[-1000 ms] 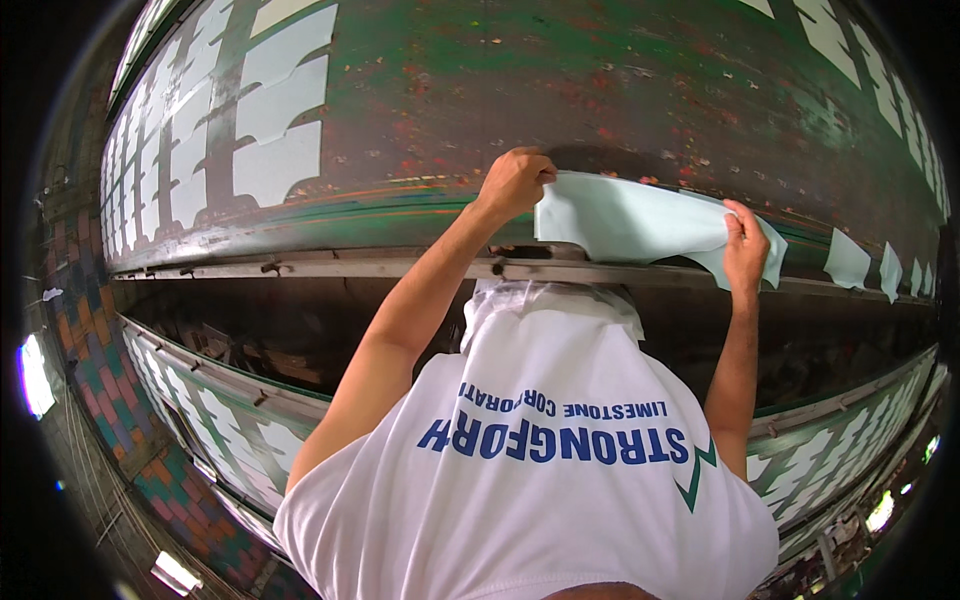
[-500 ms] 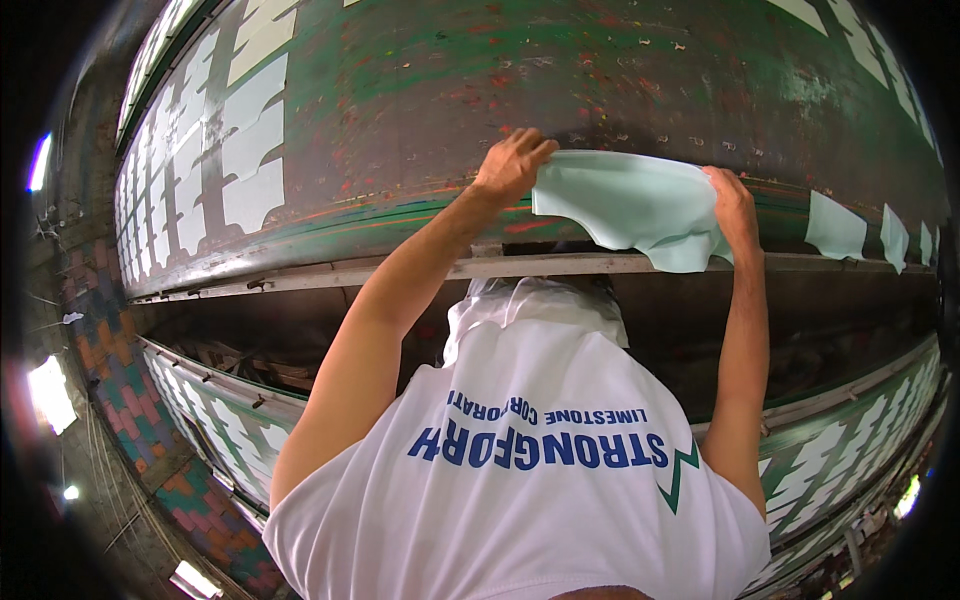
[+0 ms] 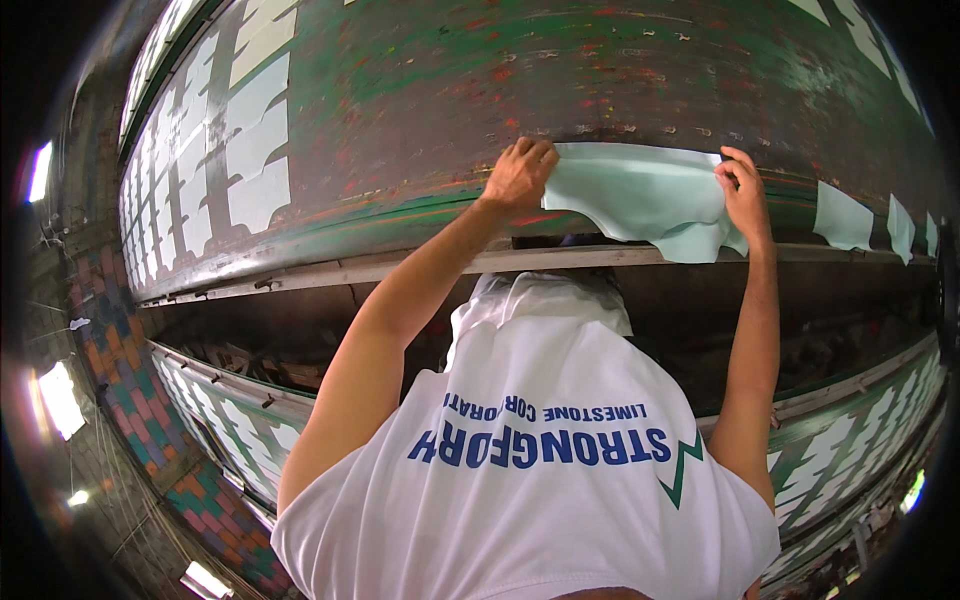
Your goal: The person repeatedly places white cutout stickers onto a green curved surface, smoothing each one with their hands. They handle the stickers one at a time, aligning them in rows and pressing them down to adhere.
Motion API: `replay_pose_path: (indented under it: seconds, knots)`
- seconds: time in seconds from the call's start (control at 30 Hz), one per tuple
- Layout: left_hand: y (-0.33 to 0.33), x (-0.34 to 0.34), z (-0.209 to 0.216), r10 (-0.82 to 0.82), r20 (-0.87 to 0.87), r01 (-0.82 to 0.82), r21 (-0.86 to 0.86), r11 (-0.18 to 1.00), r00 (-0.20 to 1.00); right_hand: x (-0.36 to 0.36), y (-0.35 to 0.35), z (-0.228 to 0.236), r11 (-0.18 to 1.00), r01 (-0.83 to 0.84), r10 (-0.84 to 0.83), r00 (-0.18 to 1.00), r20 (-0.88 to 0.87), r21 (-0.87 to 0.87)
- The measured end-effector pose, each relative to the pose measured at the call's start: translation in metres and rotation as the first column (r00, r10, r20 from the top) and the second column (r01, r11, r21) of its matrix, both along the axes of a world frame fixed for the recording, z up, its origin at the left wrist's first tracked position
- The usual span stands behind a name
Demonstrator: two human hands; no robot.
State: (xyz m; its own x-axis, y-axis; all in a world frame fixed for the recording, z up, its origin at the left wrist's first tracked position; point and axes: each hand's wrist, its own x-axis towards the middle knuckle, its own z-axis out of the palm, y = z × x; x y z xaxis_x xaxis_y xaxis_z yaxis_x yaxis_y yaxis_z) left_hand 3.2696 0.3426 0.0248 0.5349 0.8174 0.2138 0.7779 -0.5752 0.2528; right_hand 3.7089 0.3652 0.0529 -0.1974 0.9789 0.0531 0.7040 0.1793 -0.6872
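Note:
A pale mint cut fabric panel (image 3: 640, 195) lies with its straight far edge along the dark, paint-stained table (image 3: 450, 110). Its curved near part droops over the table's front edge in soft folds. My left hand (image 3: 520, 175) grips the panel's far left corner, fingers bent over it against the tabletop. At the far right corner, my right hand (image 3: 742, 190) has its thumb and curled fingers pinched at the cloth, the index finger raised a little. Both arms reach forward from a white shirt.
Several similar pale panels (image 3: 258, 150) lie in rows on the left of the table. More panels (image 3: 842, 215) hang at its front edge to the right. A wooden rail (image 3: 370, 268) runs along that edge. Another table with pale panels (image 3: 815, 460) stands behind me.
The panel's far edge has been drawn straighter and laid flatter on the table. My right hand has moved slightly up and right, its index finger lifting. My left hand stays at the left corner.

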Motion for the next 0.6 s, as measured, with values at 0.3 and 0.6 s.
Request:
replay_pose_path:
  seconds: [0.3,0.6]
  knots:
    - [-0.083,-0.038,0.075,-0.002,0.543,0.221,-0.339,0.914,0.839,-0.032,-0.004,0.017,0.996,0.014,-0.064,0.813,-0.579,-0.09]
    - [-0.051,-0.192,0.084,0.433,0.755,-0.194,-0.389,0.9,0.493,-0.207,0.014,-0.019,0.982,-0.1,0.005,0.864,-0.504,-0.161]
